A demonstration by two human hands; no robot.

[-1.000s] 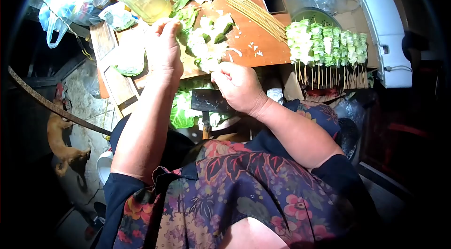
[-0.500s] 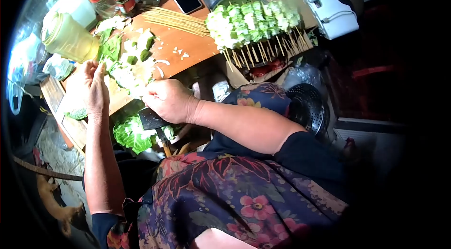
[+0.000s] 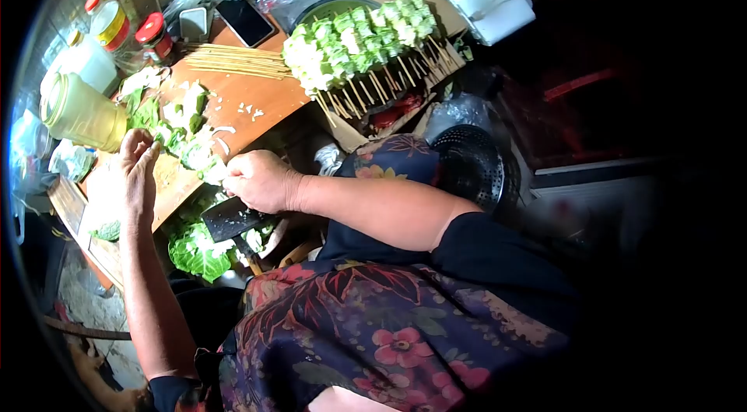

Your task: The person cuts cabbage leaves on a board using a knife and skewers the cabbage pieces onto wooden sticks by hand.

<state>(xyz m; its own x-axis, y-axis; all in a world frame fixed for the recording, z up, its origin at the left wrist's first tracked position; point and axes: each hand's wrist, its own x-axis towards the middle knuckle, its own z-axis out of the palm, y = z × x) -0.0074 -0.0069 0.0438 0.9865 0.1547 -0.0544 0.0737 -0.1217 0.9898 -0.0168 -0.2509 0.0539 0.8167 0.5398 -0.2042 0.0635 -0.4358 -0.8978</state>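
The left hand (image 3: 138,151) is raised, palm side turned inward, with its thumb and bent fingers pinched together at the top, the left forearm (image 3: 149,287) rising almost straight up beneath it. The right hand (image 3: 261,181) is curled with its knuckles up, its fingertips pointing toward the left hand but apart from it, and the right forearm (image 3: 373,206) reaches in sideways from a dark sleeve (image 3: 498,264)

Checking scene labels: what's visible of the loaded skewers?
Loaded skewers: pale to bright green leaf pieces, packed tightly on thin tan sticks that look wooden. They lie side by side, bare ends jutting toward the person over cardboard. A green round container shows behind. Neither left hand nor right hand touches them.
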